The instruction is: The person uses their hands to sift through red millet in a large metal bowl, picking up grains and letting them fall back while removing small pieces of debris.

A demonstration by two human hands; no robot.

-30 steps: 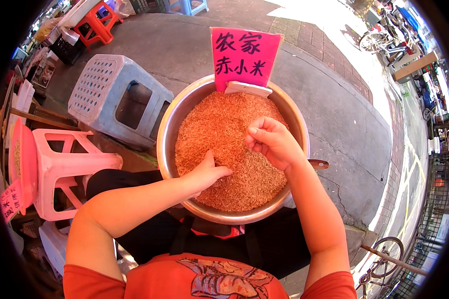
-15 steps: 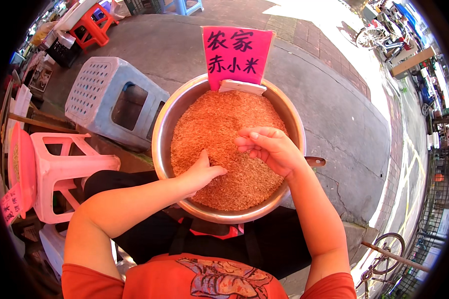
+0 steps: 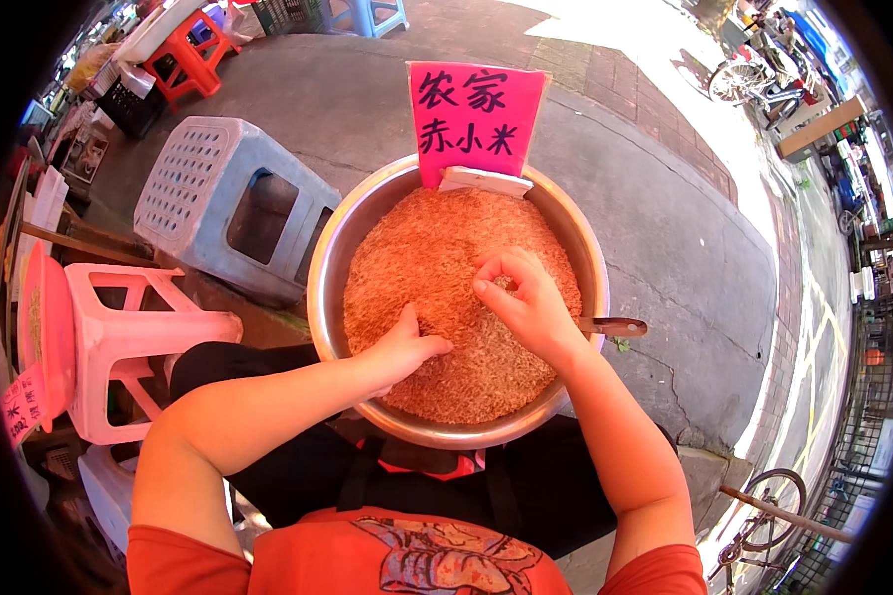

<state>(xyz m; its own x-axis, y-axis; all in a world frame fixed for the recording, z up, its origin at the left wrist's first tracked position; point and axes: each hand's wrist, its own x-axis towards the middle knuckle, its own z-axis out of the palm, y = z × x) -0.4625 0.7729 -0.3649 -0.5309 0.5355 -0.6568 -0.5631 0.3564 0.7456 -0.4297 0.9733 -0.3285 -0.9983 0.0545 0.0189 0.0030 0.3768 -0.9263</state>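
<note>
A wide metal basin [image 3: 319,327] full of reddish-brown rice grains [image 3: 417,238] rests over my lap. My left hand [image 3: 404,353] lies at the grain's near left side, thumb and forefinger apart, the other fingers partly hidden below. Over the right part of the heap, my right hand [image 3: 531,302] is bent with thumb and forefinger together in a pinch. Whatever is between those fingertips is too small to make out. A brown handle [image 3: 620,326] sticks out over the basin's right rim; its other end is hidden. At the far rim stands a pink handwritten sign [image 3: 476,119] with a white piece at its foot.
Left of the basin are a grey-blue plastic stool [image 3: 193,183] and a pink stool [image 3: 119,327], beside a pink basin [image 3: 47,332]. A red stool [image 3: 191,59] and a blue stool [image 3: 372,15] stand farther off. Bicycles [image 3: 769,506] are at the right.
My right hand has turned and shifted slightly left, its thumb and forefinger now closer together. More of the brown handle shows. My left hand has barely moved.
</note>
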